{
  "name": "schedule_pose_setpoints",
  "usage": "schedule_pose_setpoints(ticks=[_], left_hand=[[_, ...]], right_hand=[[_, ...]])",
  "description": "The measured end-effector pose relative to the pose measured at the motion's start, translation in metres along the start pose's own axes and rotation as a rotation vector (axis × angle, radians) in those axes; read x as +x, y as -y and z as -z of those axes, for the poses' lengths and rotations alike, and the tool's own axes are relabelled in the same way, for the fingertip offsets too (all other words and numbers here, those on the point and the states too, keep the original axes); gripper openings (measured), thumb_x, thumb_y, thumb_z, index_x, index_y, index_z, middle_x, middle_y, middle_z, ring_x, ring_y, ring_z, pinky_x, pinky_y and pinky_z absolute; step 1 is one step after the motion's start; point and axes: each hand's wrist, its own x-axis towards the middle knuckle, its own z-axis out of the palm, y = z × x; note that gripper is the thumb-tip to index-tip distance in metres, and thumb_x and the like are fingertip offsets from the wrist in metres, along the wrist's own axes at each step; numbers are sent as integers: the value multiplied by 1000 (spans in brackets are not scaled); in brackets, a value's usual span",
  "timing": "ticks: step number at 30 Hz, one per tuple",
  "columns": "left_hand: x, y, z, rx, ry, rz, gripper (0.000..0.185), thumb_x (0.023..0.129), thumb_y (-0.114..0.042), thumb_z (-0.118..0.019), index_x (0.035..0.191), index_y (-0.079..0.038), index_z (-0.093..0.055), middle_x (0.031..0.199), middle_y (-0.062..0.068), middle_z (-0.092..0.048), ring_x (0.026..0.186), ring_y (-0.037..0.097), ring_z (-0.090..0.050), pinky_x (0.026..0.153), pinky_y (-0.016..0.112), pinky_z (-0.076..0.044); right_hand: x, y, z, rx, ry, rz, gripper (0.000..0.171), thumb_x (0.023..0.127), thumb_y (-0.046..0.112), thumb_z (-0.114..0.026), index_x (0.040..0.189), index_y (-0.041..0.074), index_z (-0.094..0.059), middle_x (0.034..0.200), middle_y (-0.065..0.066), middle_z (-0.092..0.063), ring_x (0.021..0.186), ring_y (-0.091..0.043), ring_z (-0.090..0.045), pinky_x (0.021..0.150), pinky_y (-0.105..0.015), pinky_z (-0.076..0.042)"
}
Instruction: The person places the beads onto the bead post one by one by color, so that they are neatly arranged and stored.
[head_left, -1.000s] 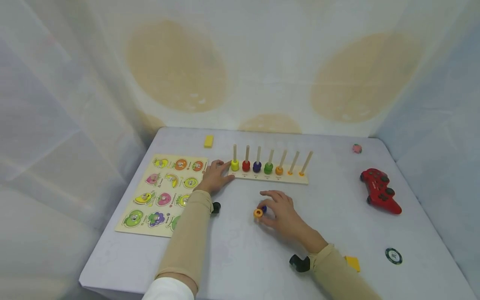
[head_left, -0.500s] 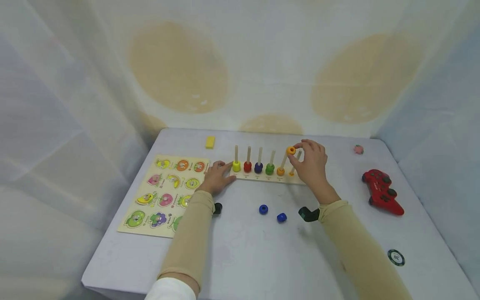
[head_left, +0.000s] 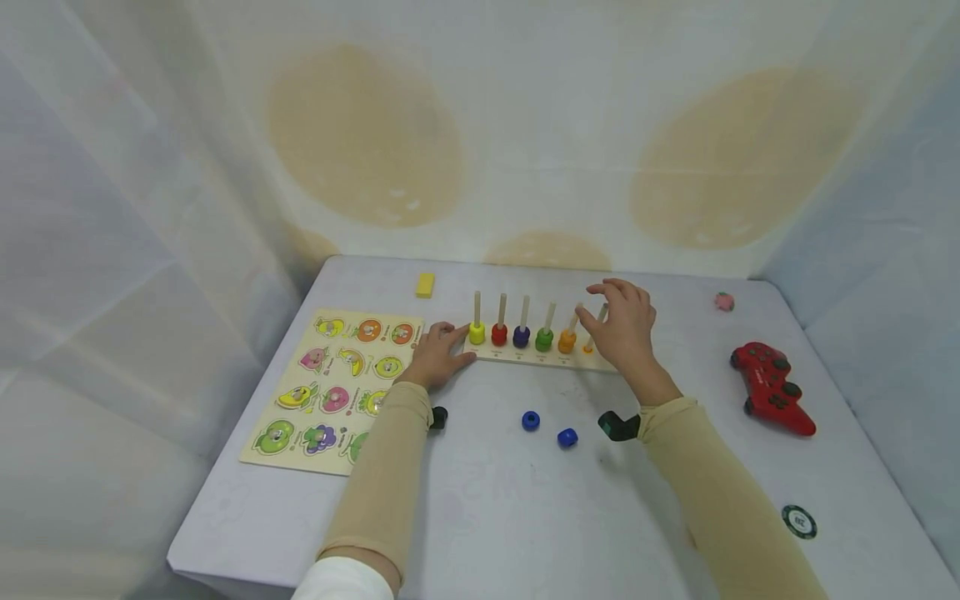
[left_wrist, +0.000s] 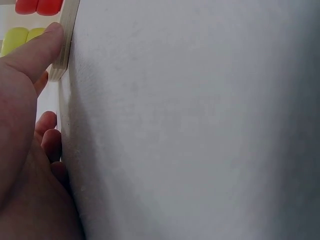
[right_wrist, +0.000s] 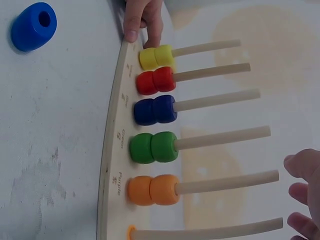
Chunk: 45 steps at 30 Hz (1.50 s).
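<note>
A wooden peg board (head_left: 525, 358) stands across the middle of the table, with two beads each on its yellow, red, dark blue, green and orange pegs. My left hand (head_left: 433, 358) holds the board's left end, thumb at the front edge, close to the yellow beads (right_wrist: 156, 57). Near the peg tops on the right is my right hand (head_left: 628, 325), fingers apart and holding nothing. Two orange beads (right_wrist: 152, 190) are stacked on the peg by it. A further peg (right_wrist: 210, 233) is bare above its orange base; my right hand hides the last peg in the head view.
Two loose blue beads, one ring-side up (head_left: 531, 421) and one on its side (head_left: 567, 437), lie in front of the board. A fruit puzzle board (head_left: 330, 392) is at left, a yellow block (head_left: 425, 285) behind. A red game controller (head_left: 771, 387) and a poker chip (head_left: 799, 522) lie at right.
My right hand picked up an orange bead from beside the blue ones, carried it to the orange peg and let go. The bead dropped onto the one below. My left hand stayed put.
</note>
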Motion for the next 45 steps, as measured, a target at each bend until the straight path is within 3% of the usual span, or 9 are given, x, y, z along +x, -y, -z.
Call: schedule_pose_setpoints(ticks=[7,12,14,17,20,25,33,40,45], left_hand=[[-2,0,0,12,10,0,67,100,-53,-57,160,-37,-33,161,8,-26,142,35,-35,123,55,-27],[-1,1,-2,19,8,-2,67,100,-54,-57,160,-37,-32,162,8,-26,142,35,-35,122,55,-28],[-1,1,-2,22,9,-5,66,100,-54,-57,160,-37,-33,162,7,-26,142,35,-36,122,55,-28],[-1,-1,-1,19,7,-11,66,100,-54,-58,159,-37,-33,162,7,-27,141,36,-36,122,56,-27],[-3,-4,3,19,5,-11,67,100,-54,-58,160,-36,-33,162,8,-26,142,36,-35,123,57,-25],[-6,-4,8,20,9,7,66,101,-53,-57,160,-37,-32,162,8,-25,144,36,-33,123,57,-26],[-2,1,2,3,14,25,66,101,-54,-56,160,-40,-31,163,6,-23,146,35,-31,123,57,-26],[-1,0,1,-7,13,16,66,100,-54,-57,160,-40,-31,163,6,-23,146,35,-30,123,57,-25],[1,1,-1,4,13,4,66,100,-55,-56,160,-39,-31,162,7,-24,144,35,-32,122,56,-27]], right_hand=[[-6,-3,0,27,-40,42,36,97,24,-70,127,5,-65,149,-20,-49,142,-45,-33,113,-66,-24],[-33,-12,-12,84,-108,214,29,94,13,-71,120,1,-67,140,-20,-57,135,-43,-45,114,-63,-32],[-53,-18,-21,88,-78,291,28,93,12,-73,119,3,-68,134,-16,-61,128,-38,-53,110,-57,-42],[-89,-28,-33,56,85,337,30,92,16,-76,120,9,-68,125,-7,-66,112,-25,-63,94,-44,-55],[-116,-37,-37,26,266,330,32,90,23,-79,119,14,-69,118,0,-69,99,-17,-65,82,-37,-57],[-137,-49,-40,-35,381,340,41,83,31,-85,119,17,-70,116,1,-67,108,-21,-63,94,-46,-54],[-146,-58,-44,-49,365,324,42,82,28,-87,119,18,-69,120,-1,-65,116,-25,-59,100,-50,-50],[-146,-60,-44,-13,319,317,28,85,25,-83,109,20,-70,107,7,-68,102,-15,-62,89,-41,-54],[-141,-56,-35,40,347,203,25,88,23,-80,110,20,-69,105,8,-71,94,-10,-61,82,-34,-54]])
